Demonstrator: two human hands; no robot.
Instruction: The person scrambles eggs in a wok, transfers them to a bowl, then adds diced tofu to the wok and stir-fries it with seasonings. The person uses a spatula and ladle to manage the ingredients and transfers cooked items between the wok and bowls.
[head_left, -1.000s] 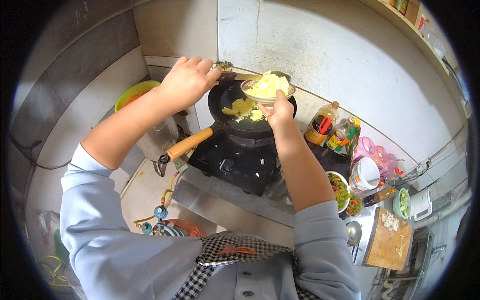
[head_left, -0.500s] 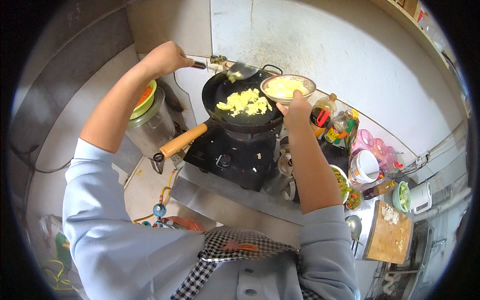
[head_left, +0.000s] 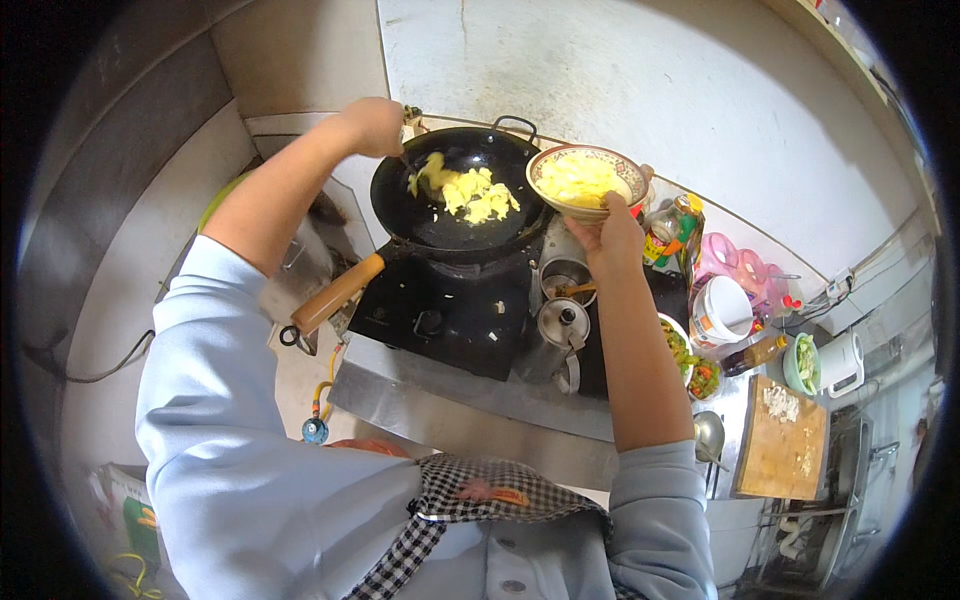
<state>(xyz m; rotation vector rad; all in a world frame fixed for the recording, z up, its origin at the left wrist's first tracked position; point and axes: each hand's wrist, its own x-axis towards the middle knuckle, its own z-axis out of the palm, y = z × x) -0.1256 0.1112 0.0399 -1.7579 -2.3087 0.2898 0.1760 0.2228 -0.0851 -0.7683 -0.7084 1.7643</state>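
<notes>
In the black wok, yellow scrambled egg lies in a loose heap. My left hand is closed around the handle of a spatula, whose blade is down in the wok's left side among some egg pieces, partly hidden. Right of the wok, my right hand grips a patterned bowl by its near edge, the thumb near the rim. More scrambled egg fills the bowl, which is tilted slightly and held just beyond the wok's right rim.
The wok's wooden handle points toward me over the black stove. Lidded metal pots stand right of the stove. Farther right are sauce bottles, a white bucket, bowls of chopped vegetables and a cutting board.
My left hand has lowered the spatula from above the wok's far rim into its left side. Some egg has shifted in the wok. The bowl still sits in my right hand, slightly more tilted.
</notes>
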